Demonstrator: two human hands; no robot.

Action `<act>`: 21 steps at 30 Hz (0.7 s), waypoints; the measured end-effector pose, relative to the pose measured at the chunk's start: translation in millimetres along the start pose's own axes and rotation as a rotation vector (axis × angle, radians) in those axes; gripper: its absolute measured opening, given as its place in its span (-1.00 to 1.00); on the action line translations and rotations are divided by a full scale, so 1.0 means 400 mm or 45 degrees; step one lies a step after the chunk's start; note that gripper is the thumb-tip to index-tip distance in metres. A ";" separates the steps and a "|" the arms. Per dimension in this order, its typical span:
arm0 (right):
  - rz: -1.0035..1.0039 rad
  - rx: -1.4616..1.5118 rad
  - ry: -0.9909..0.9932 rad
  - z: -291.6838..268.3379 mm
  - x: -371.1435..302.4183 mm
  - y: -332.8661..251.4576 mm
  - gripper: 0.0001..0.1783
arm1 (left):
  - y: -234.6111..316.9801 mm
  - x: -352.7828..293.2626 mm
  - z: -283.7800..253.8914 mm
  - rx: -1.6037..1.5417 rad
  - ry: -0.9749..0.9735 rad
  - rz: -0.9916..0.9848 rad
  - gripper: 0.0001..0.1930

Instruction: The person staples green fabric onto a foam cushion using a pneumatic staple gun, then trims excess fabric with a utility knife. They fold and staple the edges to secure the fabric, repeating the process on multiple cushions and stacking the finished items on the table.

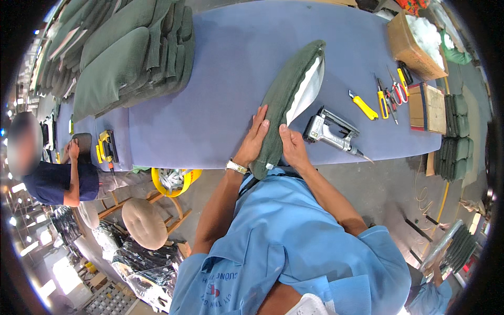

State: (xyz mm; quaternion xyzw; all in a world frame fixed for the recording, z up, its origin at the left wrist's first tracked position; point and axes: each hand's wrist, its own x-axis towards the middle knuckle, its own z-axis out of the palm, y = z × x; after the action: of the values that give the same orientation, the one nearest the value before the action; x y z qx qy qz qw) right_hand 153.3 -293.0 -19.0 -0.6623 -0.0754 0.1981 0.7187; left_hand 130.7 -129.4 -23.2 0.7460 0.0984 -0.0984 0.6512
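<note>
A dark green fabric-covered cushion (278, 94) stands tilted on its edge between my hands, its near end at the table's front edge against my blue shirt. Its right side shows a pale, whitish underside (308, 92). My left hand (253, 137) presses along the left face with its fingers stretched over the fabric. With the thumb on top near the pale opening, my right hand (294, 148) grips the right edge; its other fingers are partly hidden. Just right of that hand lies a silver air staple gun (328, 134) with a hose at its end.
Piles of green cushions (118, 68) fill the blue table's (220, 131) far left. To the right lie a yellow cutter (363, 107), screwdriver (381, 100), scissors (400, 93) and cardboard boxes (417, 47). Another person (63, 178) works at left, near a yellow bucket (176, 181).
</note>
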 end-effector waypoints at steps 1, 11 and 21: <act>0.017 0.091 -0.063 0.009 0.001 0.011 -0.38 | 0.009 -0.013 -0.004 -0.012 -0.007 -0.015 -0.33; 0.216 0.235 -0.285 0.022 0.004 0.046 -0.37 | 0.088 -0.067 -0.017 0.292 0.034 0.093 -0.23; 0.393 0.438 -0.569 -0.051 0.052 0.071 -0.46 | 0.145 -0.087 0.026 0.638 0.201 -0.089 -0.18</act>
State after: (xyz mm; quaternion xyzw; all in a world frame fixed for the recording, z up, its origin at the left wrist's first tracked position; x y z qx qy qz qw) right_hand 174.5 -302.5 -52.4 -0.4747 -0.0954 0.4551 0.7473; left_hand 113.0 -148.2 40.1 0.8855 0.1472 -0.0837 0.4327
